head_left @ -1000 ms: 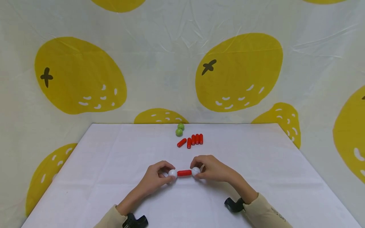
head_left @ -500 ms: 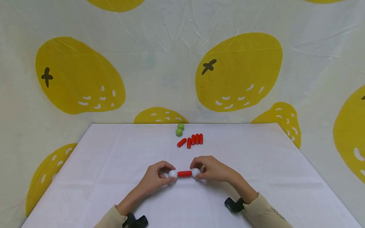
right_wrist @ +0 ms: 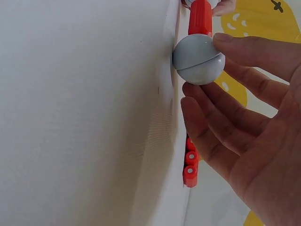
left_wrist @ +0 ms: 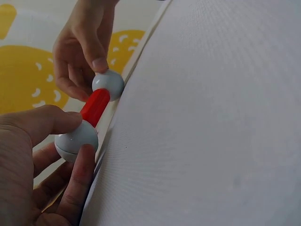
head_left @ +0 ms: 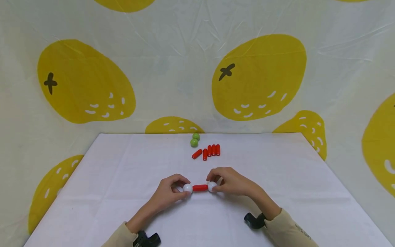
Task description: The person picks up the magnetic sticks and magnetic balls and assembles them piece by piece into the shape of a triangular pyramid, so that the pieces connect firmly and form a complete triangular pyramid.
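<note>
A red rod lies between two white balls on the table, one touching each of its ends. My left hand pinches the left white ball between thumb and fingers. At the rod's other end, the right white ball is held by the thumb and fingertips of my right hand. A thin seam runs across this ball in the right wrist view. Both hands stay low over the tabletop, with the rod itself untouched by fingers.
Beyond the hands lie several loose red rods, most side by side and one slanted. Two green balls sit behind them near the table's far edge. A white cloth covers the table, and a lemon-print sheet hangs behind it.
Almost nothing differs. Both hands keep their pinch on the white balls, and the joined pieces stay in about the same place.
</note>
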`<state>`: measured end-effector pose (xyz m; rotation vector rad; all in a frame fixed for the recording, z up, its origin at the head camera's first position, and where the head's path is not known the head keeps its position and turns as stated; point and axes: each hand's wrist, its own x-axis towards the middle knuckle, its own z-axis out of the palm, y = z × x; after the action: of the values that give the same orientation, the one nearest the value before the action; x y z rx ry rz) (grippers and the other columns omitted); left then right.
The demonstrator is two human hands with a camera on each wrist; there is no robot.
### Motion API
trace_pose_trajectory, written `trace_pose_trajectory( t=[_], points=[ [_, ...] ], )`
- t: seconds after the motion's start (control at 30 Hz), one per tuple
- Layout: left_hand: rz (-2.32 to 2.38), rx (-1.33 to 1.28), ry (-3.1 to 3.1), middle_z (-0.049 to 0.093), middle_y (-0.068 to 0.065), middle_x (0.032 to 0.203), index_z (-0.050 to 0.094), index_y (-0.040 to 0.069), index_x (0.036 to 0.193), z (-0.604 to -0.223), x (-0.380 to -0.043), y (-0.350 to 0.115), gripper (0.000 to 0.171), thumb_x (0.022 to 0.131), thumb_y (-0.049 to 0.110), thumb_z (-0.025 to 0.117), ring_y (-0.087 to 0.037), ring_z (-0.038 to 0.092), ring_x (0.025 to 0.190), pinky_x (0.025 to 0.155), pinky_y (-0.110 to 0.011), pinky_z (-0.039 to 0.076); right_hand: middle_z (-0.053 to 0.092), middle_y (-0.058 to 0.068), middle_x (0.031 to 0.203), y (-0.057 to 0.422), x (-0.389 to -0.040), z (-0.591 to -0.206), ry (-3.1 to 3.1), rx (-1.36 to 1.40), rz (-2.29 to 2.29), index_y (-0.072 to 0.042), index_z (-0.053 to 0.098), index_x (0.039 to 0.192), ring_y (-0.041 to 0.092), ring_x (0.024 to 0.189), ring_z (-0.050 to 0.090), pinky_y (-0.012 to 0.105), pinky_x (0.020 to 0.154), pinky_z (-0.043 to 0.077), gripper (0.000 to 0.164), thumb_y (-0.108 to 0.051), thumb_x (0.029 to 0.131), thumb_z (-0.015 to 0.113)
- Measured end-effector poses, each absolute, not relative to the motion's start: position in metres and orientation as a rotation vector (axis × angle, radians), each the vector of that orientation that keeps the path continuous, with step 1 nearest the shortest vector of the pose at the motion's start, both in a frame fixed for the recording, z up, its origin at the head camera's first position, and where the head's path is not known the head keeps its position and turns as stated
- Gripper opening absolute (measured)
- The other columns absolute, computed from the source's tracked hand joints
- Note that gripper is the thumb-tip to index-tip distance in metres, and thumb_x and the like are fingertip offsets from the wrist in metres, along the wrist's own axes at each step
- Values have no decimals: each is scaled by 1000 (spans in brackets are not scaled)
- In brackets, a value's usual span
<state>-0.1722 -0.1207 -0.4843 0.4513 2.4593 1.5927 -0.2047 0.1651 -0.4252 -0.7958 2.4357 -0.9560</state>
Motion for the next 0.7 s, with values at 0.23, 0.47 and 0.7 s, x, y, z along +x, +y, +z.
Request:
trace_pose_trajectory(
  t=[0.23, 0.47, 0.7],
  points=[
    [1587, 461, 2470, 72, 0, 109, 73, 21, 111, -484, -172, -121, 29, 85, 23, 85, -14, 65, 96, 73, -20, 57, 71, -5, 110, 165, -204, -424, 2442, -800, -965, -14, 69, 117, 14, 100, 66, 21, 83, 56, 27, -18, 92, 78],
    [1603, 466, 2455, 72, 1, 109, 73, 20, 111, -484, -172, -120, 29, 85, 24, 85, -15, 64, 98, 73, -20, 56, 71, -1, 110, 164, -207, -418, 2457, -788, -962, -12, 69, 118, 14, 100, 67, 26, 85, 59, 26, -16, 93, 75],
    [1591, 460, 2465, 71, 1, 109, 73, 20, 112, -484, -171, -120, 29, 86, 26, 84, -15, 63, 99, 74, -20, 55, 72, 6, 112, 163, -214, -409, 2475, -830, -945, -9, 68, 120, 14, 99, 67, 27, 85, 59, 27, -14, 94, 73]
  ],
)
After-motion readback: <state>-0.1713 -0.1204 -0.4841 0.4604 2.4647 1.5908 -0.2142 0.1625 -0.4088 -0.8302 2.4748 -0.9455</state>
